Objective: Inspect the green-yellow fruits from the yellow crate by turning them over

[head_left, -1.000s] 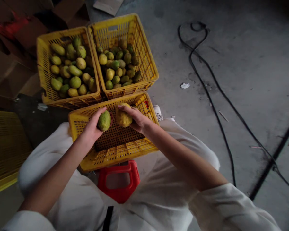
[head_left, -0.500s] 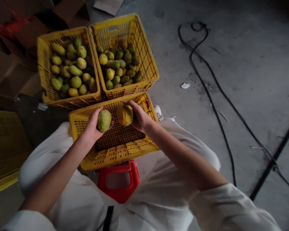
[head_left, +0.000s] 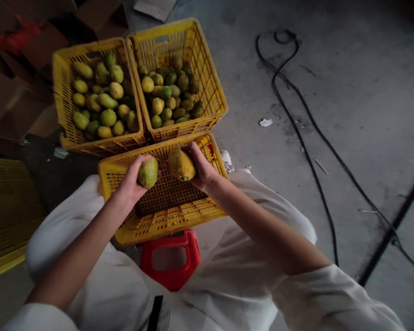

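Observation:
My left hand is wrapped round a green papaya. In my right hand lies a larger, yellower papaya, its dark-spotted end tilted down toward me. Both fruits are held up side by side, a small gap apart, over a yellow plastic crate between my knees. The mesh floor of this crate shows beneath my hands. Behind it stand two more yellow crates with papayas in them, the left crate and the right crate. Some of my fingers are hidden behind the fruits.
A red plastic piece with a cut-out sits under the front crate's near edge. Another yellow crate stands at far left. Cardboard boxes fill the upper left. A black cable winds over the concrete floor at right.
The yellow papaya has turned in my right hand, so its spotted end now shows, and has shifted slightly right. My left hand has moved a little left with the green papaya.

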`<state>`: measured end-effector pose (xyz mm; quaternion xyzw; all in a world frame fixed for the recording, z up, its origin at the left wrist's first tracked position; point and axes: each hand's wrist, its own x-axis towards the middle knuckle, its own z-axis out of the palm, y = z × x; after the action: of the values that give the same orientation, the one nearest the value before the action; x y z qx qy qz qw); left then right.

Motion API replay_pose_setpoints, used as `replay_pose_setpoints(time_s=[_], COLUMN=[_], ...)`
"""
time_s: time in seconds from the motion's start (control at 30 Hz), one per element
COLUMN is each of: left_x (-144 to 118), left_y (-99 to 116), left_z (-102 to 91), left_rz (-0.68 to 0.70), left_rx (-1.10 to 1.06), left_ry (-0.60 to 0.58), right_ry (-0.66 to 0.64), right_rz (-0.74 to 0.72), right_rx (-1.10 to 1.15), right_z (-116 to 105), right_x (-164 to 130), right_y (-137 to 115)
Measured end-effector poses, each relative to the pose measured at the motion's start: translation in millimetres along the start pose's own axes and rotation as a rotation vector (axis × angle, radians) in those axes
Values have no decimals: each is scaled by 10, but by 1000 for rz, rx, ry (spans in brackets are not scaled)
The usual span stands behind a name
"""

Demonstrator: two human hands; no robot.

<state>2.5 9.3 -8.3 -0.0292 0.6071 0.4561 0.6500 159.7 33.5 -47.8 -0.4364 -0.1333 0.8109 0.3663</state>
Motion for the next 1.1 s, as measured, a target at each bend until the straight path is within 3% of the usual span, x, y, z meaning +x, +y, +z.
replay_pose_setpoints(time_s=[0.27, 0.47, 0.67, 0.87, 1.1], left_x=[-11, 5, 43, 19, -14], left_y=[-4, -12, 11, 6, -56], left_z=[44, 78, 20, 20, 12], left_rz=[24, -36, -141, -63, 23], left_rx=[11, -22, -21, 31, 105], left_ry=[137, 94, -11, 2, -13], right_ry=[26, 4, 124, 114, 40], right_rz=[-11, 72, 182, 169, 93], right_rx=[27, 44, 68, 70, -37], right_z=[-13, 5, 57, 121, 12], right_x=[-3, -31, -56, -103, -66], right_y=[0, -45, -100, -106, -49])
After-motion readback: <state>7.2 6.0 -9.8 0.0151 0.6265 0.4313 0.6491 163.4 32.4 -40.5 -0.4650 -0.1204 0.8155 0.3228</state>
